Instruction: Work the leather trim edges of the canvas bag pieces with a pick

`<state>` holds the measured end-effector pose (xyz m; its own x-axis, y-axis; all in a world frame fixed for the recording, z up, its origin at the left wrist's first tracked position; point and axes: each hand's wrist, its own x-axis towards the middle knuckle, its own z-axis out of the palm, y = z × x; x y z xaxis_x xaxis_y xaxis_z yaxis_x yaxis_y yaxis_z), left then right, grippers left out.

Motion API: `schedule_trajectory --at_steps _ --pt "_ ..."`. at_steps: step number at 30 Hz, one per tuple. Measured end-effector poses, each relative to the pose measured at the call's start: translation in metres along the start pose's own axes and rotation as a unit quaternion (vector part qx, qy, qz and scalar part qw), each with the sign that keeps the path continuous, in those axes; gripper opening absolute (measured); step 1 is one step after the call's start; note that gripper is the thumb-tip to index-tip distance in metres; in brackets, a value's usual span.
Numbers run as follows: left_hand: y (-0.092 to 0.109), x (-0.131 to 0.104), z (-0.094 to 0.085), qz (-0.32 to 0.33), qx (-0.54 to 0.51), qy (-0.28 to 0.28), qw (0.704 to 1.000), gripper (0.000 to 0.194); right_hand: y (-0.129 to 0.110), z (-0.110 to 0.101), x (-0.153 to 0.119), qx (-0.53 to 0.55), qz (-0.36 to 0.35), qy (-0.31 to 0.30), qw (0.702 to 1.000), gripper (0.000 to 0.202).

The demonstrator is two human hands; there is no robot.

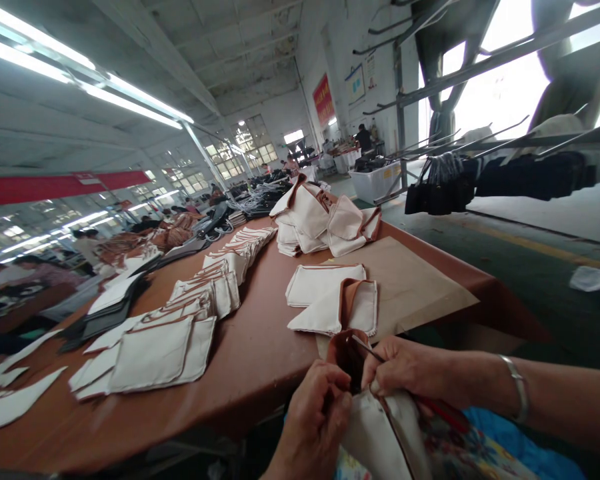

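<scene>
A cream fabric pouch with brown lining [380, 433] is held at the table's near edge, its opening towards me. My left hand [320, 407] pinches the left side of its rim, fingers closed. My right hand [410, 367] is closed around a thin metal tool [364, 347] whose tip points up and left over the brown lining. A red piece [445, 413] shows below the right hand; whether it is the tool's handle I cannot tell. The right fingers also touch the pouch's edge. Just beyond lies a folded cream pouch [310, 319] with a brown flap.
A brown-covered table [260, 360] carries rows of cream pouches [153, 353] at left and a heaped pile [305, 220] further back. Brown paper [415, 280] lies on the right side. A metal rack [400, 113] with dark bags [440, 187] stands at right. People work in the background.
</scene>
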<state>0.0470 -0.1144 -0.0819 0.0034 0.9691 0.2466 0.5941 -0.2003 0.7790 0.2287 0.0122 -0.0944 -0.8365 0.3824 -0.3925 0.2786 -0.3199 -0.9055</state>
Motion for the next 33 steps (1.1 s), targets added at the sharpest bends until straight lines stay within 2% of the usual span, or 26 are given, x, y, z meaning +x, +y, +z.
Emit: schedule_trajectory --at_steps 3,5,7,9,12,16,19,21,24,27,29,33 --pt "0.001 -0.004 -0.003 0.134 0.022 0.012 0.991 0.018 0.003 -0.002 0.003 0.014 0.01 -0.016 1.0 0.029" --pt "-0.002 -0.006 -0.005 0.176 0.076 -0.005 0.981 0.021 0.002 -0.002 0.003 0.021 0.014 -0.019 1.0 0.029" --pt "-0.009 -0.008 -0.004 0.195 0.155 -0.014 0.968 0.024 0.0 -0.001 0.002 0.025 0.013 -0.017 0.999 0.028" --pt "-0.018 -0.01 0.0 0.212 0.21 0.006 0.955 0.02 -0.001 0.0 0.002 0.028 0.008 -0.015 0.999 0.028" --pt "-0.027 -0.011 0.008 0.217 0.21 0.039 0.952 0.011 0.003 0.001 0.001 0.028 0.0 -0.015 1.0 0.028" --pt "-0.016 -0.008 0.008 0.226 0.236 0.036 0.944 0.013 0.009 -0.002 0.003 0.006 -0.015 -0.021 1.0 0.028" --pt "-0.005 -0.009 0.005 0.244 0.316 0.015 0.917 0.017 0.01 -0.002 0.004 -0.031 -0.02 -0.011 0.999 0.027" --pt "-0.002 -0.013 0.006 0.245 0.367 0.021 0.897 0.02 0.009 0.002 0.003 -0.07 -0.033 -0.003 0.997 0.026" --pt "-0.006 -0.019 0.015 0.183 0.393 0.046 0.9 0.019 0.006 0.012 -0.006 -0.157 -0.117 0.01 0.981 0.02" --pt "-0.008 -0.02 0.024 0.094 0.338 0.077 0.933 0.024 0.004 0.022 -0.016 -0.269 -0.225 0.067 0.934 0.01" --pt "-0.005 -0.016 0.024 0.017 0.265 0.081 0.961 0.024 0.001 0.025 -0.021 -0.304 -0.243 0.089 0.917 0.008" --pt "0.007 -0.006 0.008 -0.127 0.074 0.011 0.989 0.023 -0.007 0.022 -0.023 -0.227 -0.2 0.022 0.953 0.01"
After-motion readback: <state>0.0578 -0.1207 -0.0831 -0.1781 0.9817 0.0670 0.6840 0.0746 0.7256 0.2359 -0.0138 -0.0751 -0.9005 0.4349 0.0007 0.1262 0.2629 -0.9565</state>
